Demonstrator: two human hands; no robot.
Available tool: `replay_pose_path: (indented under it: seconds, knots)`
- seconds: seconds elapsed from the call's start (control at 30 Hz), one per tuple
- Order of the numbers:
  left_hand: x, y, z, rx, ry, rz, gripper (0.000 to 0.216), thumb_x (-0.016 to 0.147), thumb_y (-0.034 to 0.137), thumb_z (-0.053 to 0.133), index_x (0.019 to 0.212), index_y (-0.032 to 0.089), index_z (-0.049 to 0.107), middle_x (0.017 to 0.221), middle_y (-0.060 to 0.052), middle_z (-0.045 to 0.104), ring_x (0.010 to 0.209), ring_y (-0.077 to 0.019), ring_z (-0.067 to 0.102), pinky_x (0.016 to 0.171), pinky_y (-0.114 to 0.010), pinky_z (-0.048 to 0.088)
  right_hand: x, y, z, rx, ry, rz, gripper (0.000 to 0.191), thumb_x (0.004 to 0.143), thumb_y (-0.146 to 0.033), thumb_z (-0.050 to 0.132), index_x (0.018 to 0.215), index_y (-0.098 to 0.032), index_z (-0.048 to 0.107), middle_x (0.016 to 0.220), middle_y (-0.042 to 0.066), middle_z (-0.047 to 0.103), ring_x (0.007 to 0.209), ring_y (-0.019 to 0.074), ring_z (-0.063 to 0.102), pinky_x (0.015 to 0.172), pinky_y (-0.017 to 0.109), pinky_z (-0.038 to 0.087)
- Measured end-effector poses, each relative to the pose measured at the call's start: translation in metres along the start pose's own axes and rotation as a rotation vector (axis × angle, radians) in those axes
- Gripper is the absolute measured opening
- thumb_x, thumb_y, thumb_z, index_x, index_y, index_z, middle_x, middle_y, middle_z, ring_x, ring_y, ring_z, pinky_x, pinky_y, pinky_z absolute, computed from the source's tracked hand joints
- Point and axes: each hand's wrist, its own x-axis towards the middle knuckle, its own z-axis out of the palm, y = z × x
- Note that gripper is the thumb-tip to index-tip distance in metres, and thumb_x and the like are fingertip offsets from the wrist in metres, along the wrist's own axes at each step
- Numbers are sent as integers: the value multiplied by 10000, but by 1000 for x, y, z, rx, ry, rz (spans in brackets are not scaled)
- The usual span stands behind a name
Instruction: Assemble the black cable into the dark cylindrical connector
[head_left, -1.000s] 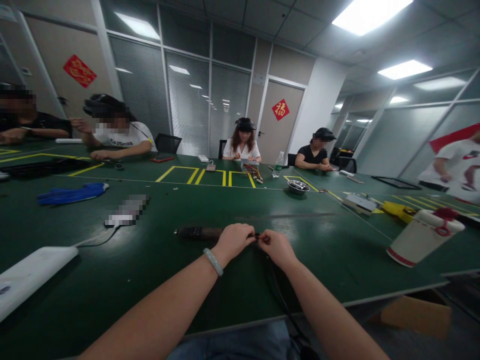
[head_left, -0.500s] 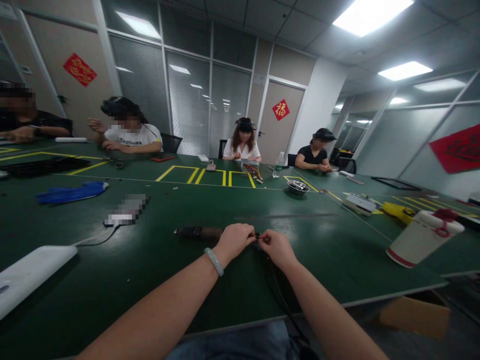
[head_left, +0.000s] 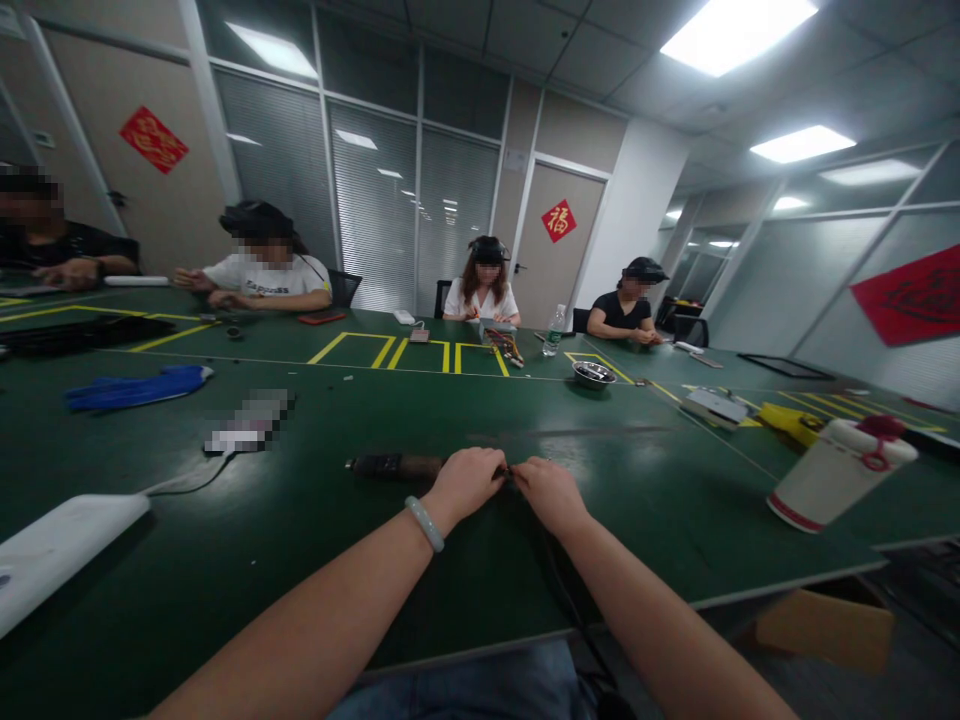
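A dark, cylindrical electric screwdriver (head_left: 399, 467) lies on the green table, its thin metal tip pointing left. My left hand (head_left: 471, 480), with a pale bangle at the wrist, is closed over the tool's rear end, which it hides. Close against it, my right hand (head_left: 549, 492) pinches the dark cord end where it meets the tool. The fingertips of both hands nearly touch, and the small joint between them is mostly covered. From beneath my right hand the black cord (head_left: 564, 590) runs down over the table's front edge.
To the left are a white power strip (head_left: 71, 555), a phone (head_left: 251, 420) on a cable and a blue glove (head_left: 139, 388). A metal bowl (head_left: 593, 375) stands ahead, a white cup (head_left: 840, 475) at right. Several people sit across the table.
My right hand has turned slightly, with its back more upward and its fingers closer to my left hand. The view has shifted a little. Across the table, one person's raised hand has come down.
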Motion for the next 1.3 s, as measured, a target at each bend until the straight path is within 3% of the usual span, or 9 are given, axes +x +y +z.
replay_pose_path:
  seconds: [0.4,0.6,0.87,1.2,1.3]
  knots:
    - [4,2,1,42,5,-26,138,863,321,575,942,208,568,935,-47,650,885,-207,612,760,-308,454,14,8,-5,-93,-32,-211,231,933,-208,444,896,-188,670,901,58,640,864,172,587,806,272,441]
    - [5,0,2,27,18,17,125,878,290,544,966,218,597,959,-48,658,901,-214,608,800,-329,449,16,14,-2,-24,-34,-235,233,930,-221,445,1051,-211,645,1198,71,612,1068,179,569,922,307,430]
    - [3,3,-1,-4,6,18,137,893,273,498,951,223,611,951,-34,663,891,-193,604,777,-304,448,17,17,5,-44,-99,-243,206,946,-202,435,1065,-169,600,1001,75,676,928,168,632,815,257,454]
    - [5,5,4,60,27,-55,111,879,303,525,890,222,601,867,-47,653,820,-211,611,743,-318,449,23,20,7,-60,-147,-224,211,948,-232,439,1056,-171,610,1037,74,673,964,182,624,858,285,439]
    - [5,5,5,45,25,-60,118,869,309,551,926,218,601,891,-54,656,850,-218,619,795,-339,457,24,18,6,-64,-156,-200,214,950,-257,433,1036,-177,612,1007,66,682,953,188,630,835,282,444]
